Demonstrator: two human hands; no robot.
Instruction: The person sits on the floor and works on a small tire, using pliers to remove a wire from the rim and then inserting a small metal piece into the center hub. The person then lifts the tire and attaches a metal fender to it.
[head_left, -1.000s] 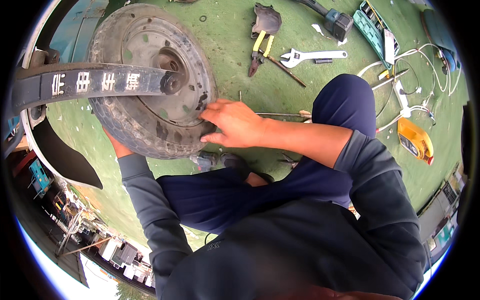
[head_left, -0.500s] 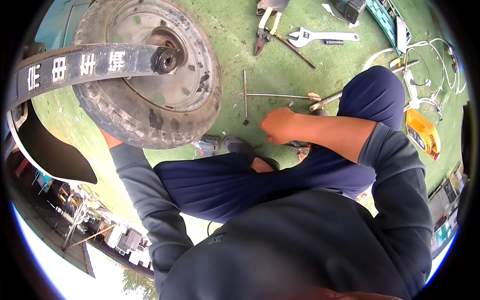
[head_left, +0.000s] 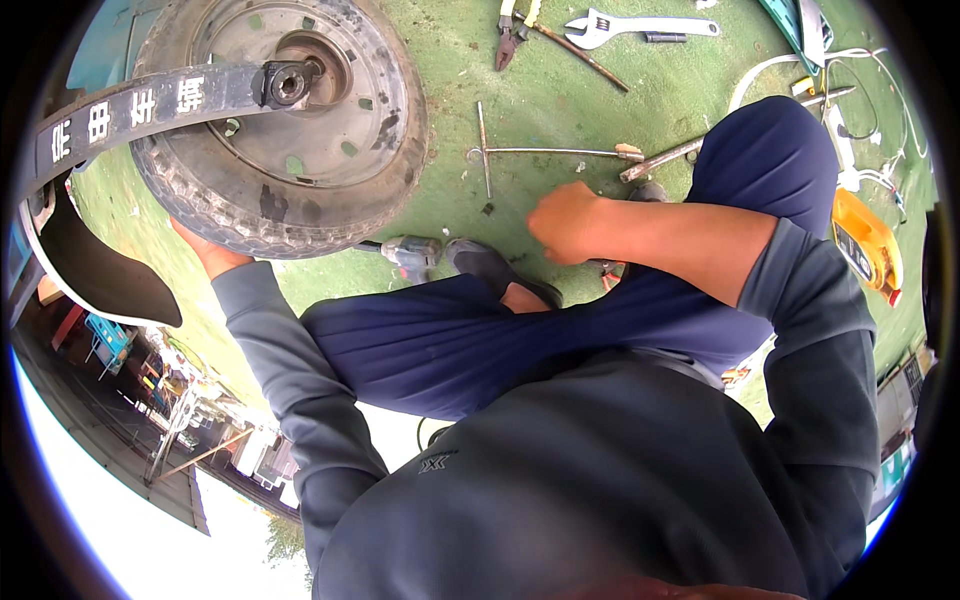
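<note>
Underfoot, scuffed green floor [head_left: 460,90]; beyond it at lower left, cluttered equipment [head_left: 185,395]. At upper left, a dusty wheel [head_left: 330,145] behind a lettered black arm [head_left: 118,113]. Flat on the green, a T-handled wrench [head_left: 560,151]. Against the wheel's lower-left edge, a left hand [head_left: 210,249], fingers partly hidden, grip impossible to judge. Near the wrench, a right hand [head_left: 562,222] loosely fisted, anything inside hidden from view.

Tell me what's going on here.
A person low on the green floor has their left hand at the lower edge of a wheel, fingers partly hidden. Their right hand is curled, away from the wheel; whether it holds anything can't be seen. A dark arm crosses the wheel's face, and a drill lies nearby.
</note>
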